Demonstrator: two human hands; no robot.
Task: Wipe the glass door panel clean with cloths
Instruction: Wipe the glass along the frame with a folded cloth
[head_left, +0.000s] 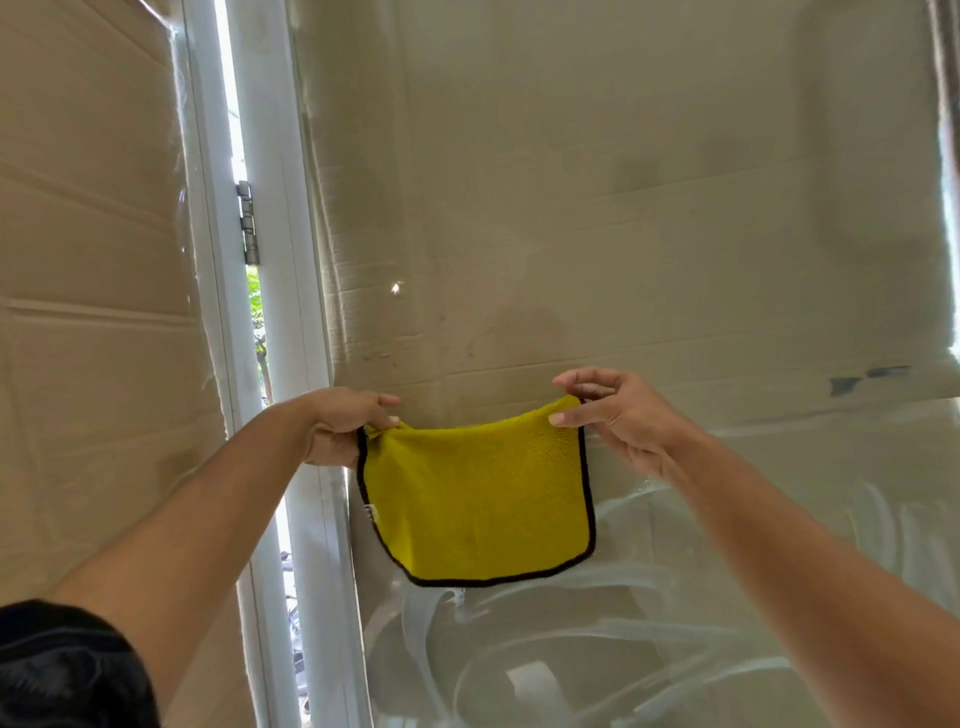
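Cardboard-brown sheeting (88, 260): far left, behind glass, creased; its extent is cut off by the frame edge.
Door frame (218, 291): white, upright, with a metal hinge (248, 223) and a bright gap showing greenery outside.
Left hand (345, 426): closed in a pinch on the cloth's upper left corner, fingers curled over the edge.
Cloth (478, 499): yellow, black-bound, held spread and hanging between both hands in front of the glass door panel (649, 208); whether it touches the glass cannot be told. Judged light, soft and limp; it sags between the corners, so it is best gripped at the corners to spread it or bunched in one palm to wipe. A small label at the left edge is unreadable.
Right hand (618, 421): thumb and forefinger nipping the upper right corner, other fingers loose.
Smears (597, 644): white swirling streaks across the lower panel, apparently cleaner not yet wiped off.
Hidden: panel's bottom and right edges out of view; dark marks (867, 379) at right indistinct.
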